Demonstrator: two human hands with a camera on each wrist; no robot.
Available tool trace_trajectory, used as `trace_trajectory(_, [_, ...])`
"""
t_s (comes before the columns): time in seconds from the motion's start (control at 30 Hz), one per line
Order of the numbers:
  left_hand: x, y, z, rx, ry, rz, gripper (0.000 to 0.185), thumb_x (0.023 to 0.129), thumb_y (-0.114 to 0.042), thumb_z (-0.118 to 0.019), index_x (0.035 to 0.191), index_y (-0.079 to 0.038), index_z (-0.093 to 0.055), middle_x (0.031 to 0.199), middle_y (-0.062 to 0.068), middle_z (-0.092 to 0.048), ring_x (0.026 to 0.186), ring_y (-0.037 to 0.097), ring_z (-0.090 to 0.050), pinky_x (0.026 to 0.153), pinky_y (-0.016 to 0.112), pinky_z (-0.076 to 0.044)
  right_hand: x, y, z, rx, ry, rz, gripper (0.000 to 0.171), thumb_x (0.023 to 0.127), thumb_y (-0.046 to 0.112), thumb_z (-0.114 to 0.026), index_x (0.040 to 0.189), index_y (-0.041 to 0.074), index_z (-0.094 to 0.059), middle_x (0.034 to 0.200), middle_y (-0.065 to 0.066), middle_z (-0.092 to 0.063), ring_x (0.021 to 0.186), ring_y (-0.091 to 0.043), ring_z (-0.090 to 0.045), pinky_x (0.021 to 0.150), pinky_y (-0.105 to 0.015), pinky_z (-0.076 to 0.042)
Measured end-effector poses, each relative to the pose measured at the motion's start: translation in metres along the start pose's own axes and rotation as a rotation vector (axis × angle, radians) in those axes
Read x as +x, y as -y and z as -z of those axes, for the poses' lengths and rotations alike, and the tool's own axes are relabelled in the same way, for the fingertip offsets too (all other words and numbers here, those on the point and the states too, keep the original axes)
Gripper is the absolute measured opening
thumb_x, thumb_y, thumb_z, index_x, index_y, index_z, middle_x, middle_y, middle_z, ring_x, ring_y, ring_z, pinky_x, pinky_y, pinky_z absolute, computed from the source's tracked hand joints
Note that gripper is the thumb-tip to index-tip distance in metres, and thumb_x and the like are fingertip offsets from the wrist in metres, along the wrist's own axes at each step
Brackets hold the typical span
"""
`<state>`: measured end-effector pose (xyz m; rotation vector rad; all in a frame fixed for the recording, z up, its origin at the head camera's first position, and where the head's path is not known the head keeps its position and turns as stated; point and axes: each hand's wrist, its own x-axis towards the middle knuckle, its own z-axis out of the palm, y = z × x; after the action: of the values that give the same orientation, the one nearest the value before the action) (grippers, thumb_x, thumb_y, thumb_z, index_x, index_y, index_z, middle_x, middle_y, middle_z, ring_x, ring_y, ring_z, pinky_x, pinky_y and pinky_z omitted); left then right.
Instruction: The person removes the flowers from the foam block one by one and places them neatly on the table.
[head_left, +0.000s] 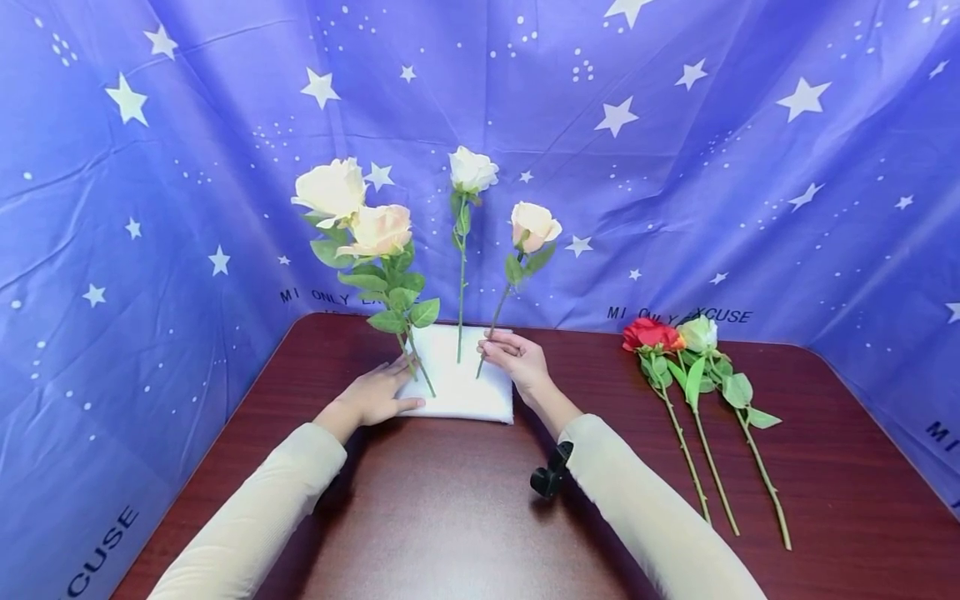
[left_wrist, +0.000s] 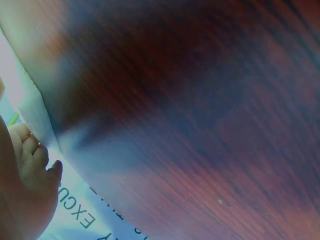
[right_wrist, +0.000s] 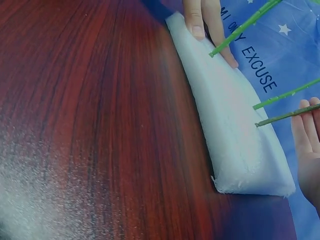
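A white foam block (head_left: pixel 465 398) lies on the table with roses standing in it. At its left edge rests my left hand (head_left: pixel 377 395), fingers straight and spread against it; in the right wrist view the left thumb (right_wrist: pixel 196 22) lies near a stem. My right hand (head_left: pixel 517 360) pinches the stem of a pale pink rose (head_left: pixel 534 227), whose lower end meets the block. A white rose (head_left: pixel 472 170) stands upright at the middle. Leaning left are a cream rose (head_left: pixel 330 190) and a peach rose (head_left: pixel 381 230). The left wrist view shows only part of a hand (left_wrist: pixel 32 185).
To the right on the dark wood table (head_left: pixel 427 517) lie a red rose (head_left: pixel 651 333), a whitish-green rose (head_left: pixel 699 333) and another stem (head_left: pixel 712 467) whose bloom is mostly hidden. A black device (head_left: pixel 551 473) sits at the right wrist. Blue star-patterned cloth (head_left: pixel 480 83) surrounds the table.
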<state>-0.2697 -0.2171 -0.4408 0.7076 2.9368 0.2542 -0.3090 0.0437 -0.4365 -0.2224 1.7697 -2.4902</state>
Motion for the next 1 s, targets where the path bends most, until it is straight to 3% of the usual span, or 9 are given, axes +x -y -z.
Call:
trace_trajectory(0.33, [0.000,-0.003,-0.001,0.010,-0.020,-0.015,0.076,0.094,-0.050,-0.050,0.147,0.003,-0.034,0.156,0.019,-0.030,0.148,0.034,-0.023,0.121,0.049,-0.025,-0.005,0.005,-0.003,0.004,-0.085,0.029,0.033,0.084,-0.015,-0.062,0.114,-0.024,-0.056,0.072,0.001,-0.075,0.082,-0.021,-0.075,0.079,-0.027,-0.060])
trace_trajectory(0.43, [-0.001,-0.004,0.001,-0.003,-0.013,-0.012,0.078,0.094,-0.051,-0.049,0.148,0.002,-0.033,0.157,0.019,-0.028,0.148,0.034,-0.022,0.122,0.049,-0.024,-0.004,0.010,-0.004,0.012,-0.096,0.044,0.033,0.084,-0.015,-0.062,0.114,-0.025,-0.056,0.072,0.003,-0.075,0.079,-0.016,-0.074,0.078,-0.026,-0.061])
trace_trajectory(0.67, [-0.001,-0.005,0.005,-0.007,-0.018,-0.014,0.079,0.094,-0.052,-0.050,0.147,0.003,-0.033,0.157,0.020,-0.027,0.148,0.036,-0.023,0.121,0.049,-0.025,-0.002,0.029,-0.003,0.023,-0.087,0.096,0.034,0.085,-0.014,-0.061,0.117,-0.025,-0.054,0.074,0.005,-0.074,0.073,-0.008,-0.072,0.078,-0.026,-0.060])
trace_trajectory(1.0, [-0.001,-0.002,0.000,0.008,-0.011,0.001,0.076,0.095,-0.049,-0.050,0.147,0.003,-0.033,0.157,0.020,-0.029,0.148,0.035,-0.024,0.121,0.049,-0.026,-0.010,0.037,0.016,-0.002,-0.081,0.055,0.038,0.086,-0.013,-0.060,0.121,-0.025,-0.051,0.072,0.007,-0.074,0.072,-0.007,-0.072,0.075,-0.025,-0.061])
